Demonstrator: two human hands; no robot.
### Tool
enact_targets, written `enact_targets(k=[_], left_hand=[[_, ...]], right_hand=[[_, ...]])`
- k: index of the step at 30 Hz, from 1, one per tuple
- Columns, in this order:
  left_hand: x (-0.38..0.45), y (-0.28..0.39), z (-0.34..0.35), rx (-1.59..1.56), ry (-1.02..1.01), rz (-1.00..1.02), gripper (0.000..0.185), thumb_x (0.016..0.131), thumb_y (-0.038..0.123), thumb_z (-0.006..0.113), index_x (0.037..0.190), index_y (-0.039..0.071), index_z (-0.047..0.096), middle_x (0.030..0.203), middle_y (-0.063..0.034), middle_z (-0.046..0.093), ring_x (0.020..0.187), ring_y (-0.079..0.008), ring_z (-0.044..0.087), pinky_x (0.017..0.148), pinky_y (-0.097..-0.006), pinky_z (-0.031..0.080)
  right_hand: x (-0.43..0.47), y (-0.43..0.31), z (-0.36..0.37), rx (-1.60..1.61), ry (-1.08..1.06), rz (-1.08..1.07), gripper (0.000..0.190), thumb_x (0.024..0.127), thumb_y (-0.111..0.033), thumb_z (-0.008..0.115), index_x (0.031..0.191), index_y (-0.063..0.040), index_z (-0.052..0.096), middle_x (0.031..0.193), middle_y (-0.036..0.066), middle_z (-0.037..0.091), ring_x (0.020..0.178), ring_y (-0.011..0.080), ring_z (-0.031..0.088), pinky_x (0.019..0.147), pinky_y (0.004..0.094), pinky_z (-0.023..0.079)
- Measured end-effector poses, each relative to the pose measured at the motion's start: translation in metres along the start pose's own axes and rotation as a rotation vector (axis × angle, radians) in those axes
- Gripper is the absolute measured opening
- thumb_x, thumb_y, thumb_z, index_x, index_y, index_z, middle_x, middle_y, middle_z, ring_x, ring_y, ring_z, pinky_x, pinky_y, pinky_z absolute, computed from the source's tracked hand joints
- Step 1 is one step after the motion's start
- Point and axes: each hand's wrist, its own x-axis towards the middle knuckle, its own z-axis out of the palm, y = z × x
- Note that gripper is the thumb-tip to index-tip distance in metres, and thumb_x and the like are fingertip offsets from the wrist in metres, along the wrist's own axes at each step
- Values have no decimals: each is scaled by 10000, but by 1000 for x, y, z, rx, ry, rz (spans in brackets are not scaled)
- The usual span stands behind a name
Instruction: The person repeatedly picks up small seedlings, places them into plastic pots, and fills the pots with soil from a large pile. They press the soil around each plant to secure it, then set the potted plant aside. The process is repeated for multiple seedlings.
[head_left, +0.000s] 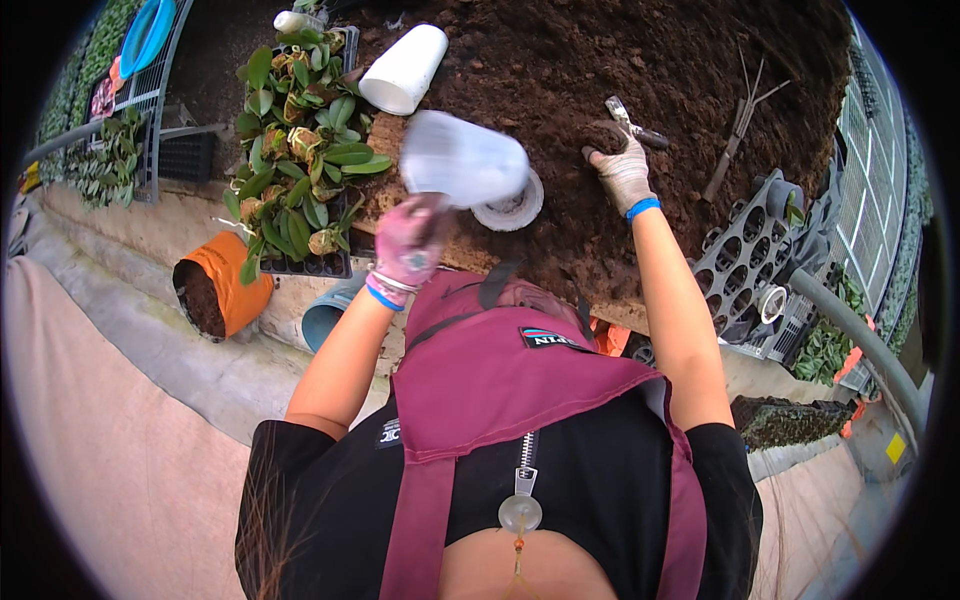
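My left hand (409, 244), in a pink glove, grips the lower edge of a translucent white plastic pot (465, 159). Both are blurred by motion, and the pot lies on its side in the air. Just under its right end is a round, pale grey pot (511, 206) on the potting mix. My right hand (624, 169), in a whitish glove, curls its fingers around a clump of brown potting mix (600, 137). Beyond its fingertips lies a short tool with a taped handle (636, 124). A white stack of plastic pots (405, 69) rests on its side farther left.
Leafy seedlings with wrapped roots (300, 150) fill a black tray on the left. A grey tray with round holes (750, 251) stands at right, near a forked twig (739, 124). Below the bench edge are an orange bag (244, 281) and a blue bucket (322, 319).
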Motion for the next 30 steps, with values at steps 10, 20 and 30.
enact_targets(k=[10,20,30], left_hand=[[-13,15,37,14,-169,220,151,884,81,631,1033,62,643,1085,-132,664,897,-306,662,728,-399,525],[-61,-136,136,-733,-296,-1497,316,946,277,519,1091,21,632,1035,-176,690,925,-340,680,791,-443,549],[126,-143,126,-535,-281,-875,386,924,315,569,1205,59,637,1200,-114,669,1094,-282,619,879,-407,482]], right_hand=[[-72,-96,30,755,-281,-26,401,799,59,710,1186,-5,626,1113,102,704,981,185,682,864,331,566],[-32,-61,-17,-274,153,154,293,856,-273,739,1059,-65,702,946,97,728,852,239,683,842,364,536],[-16,-9,-41,-698,266,245,463,897,-432,613,1071,-4,632,1014,238,678,992,408,640,864,482,496]])
